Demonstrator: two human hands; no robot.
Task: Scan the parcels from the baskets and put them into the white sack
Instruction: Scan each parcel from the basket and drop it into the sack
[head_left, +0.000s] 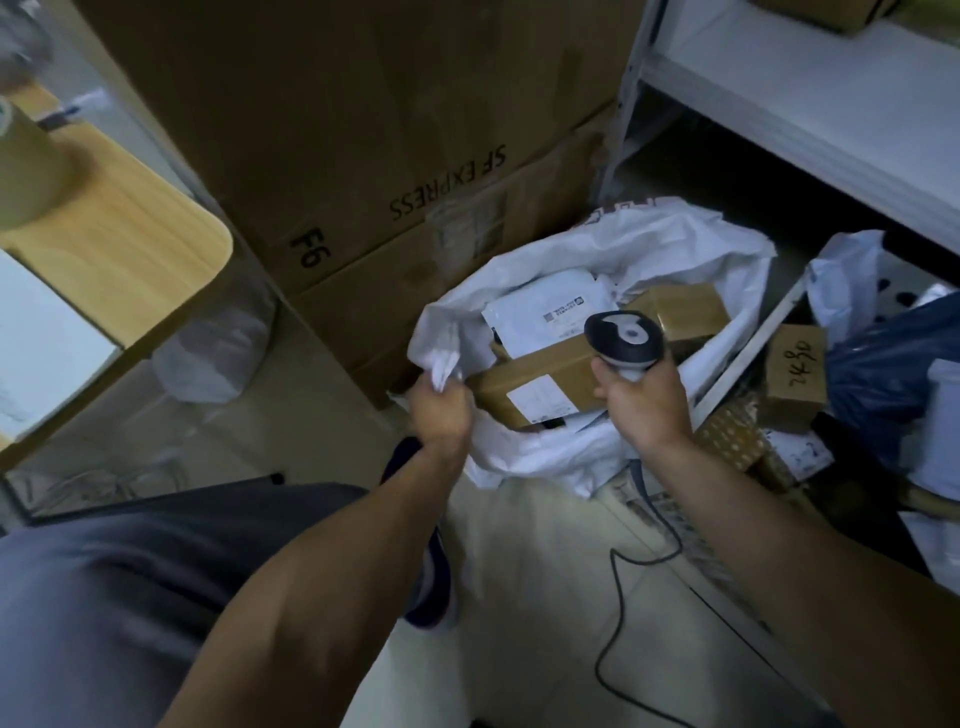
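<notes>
Probably a courier storeroom: SF EXPRESS cartons (363, 135), metal shelving (810, 98), labelled parcels (530, 387).

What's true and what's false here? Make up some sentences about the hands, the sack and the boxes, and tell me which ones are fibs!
1. The left hand grips the edge of the sack. True.
2. The right hand holds a scanner. True.
3. The sack is empty. False: parcels lie in it, among them a brown box with a white label.
4. The numbered box is inside the sack. False: it sits outside, to the right of the sack.
5. The big carton behind the sack reads SF EXPRESS. True.
</notes>
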